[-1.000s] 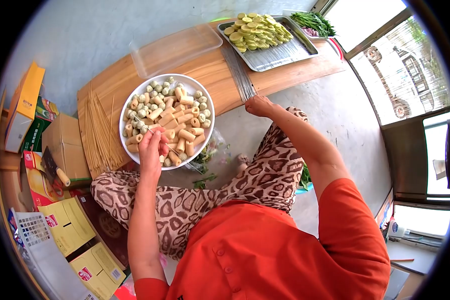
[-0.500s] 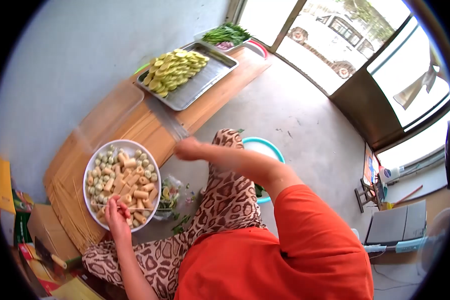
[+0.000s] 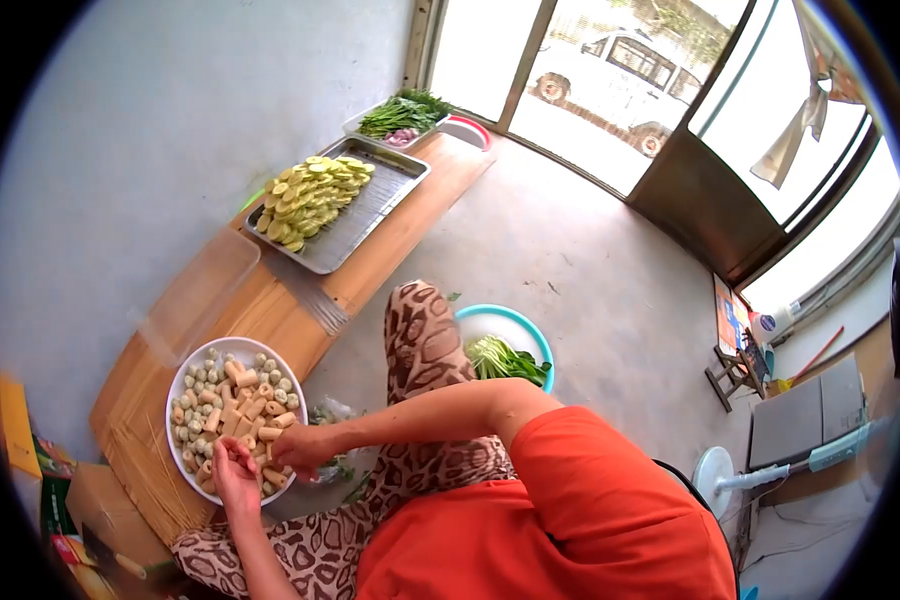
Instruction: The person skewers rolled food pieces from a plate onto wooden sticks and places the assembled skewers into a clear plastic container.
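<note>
The fingers of your left hand [image 3: 237, 484] are bent over the near side of the white bowl [image 3: 171, 432], and the fingers of your right hand [image 3: 307, 449] curl in just beside them. I can't tell if your 2 hands grip anything. Tan rolls [image 3: 230, 419] lie in the bowl just past your fingers, with little green balls [image 3: 199, 386] farther off. Thin sticks [image 3: 156, 482] lie on the counter [image 3: 378, 250], left of your left fingers.

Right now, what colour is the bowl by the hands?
The bowl is white, best seen in head view.
</note>
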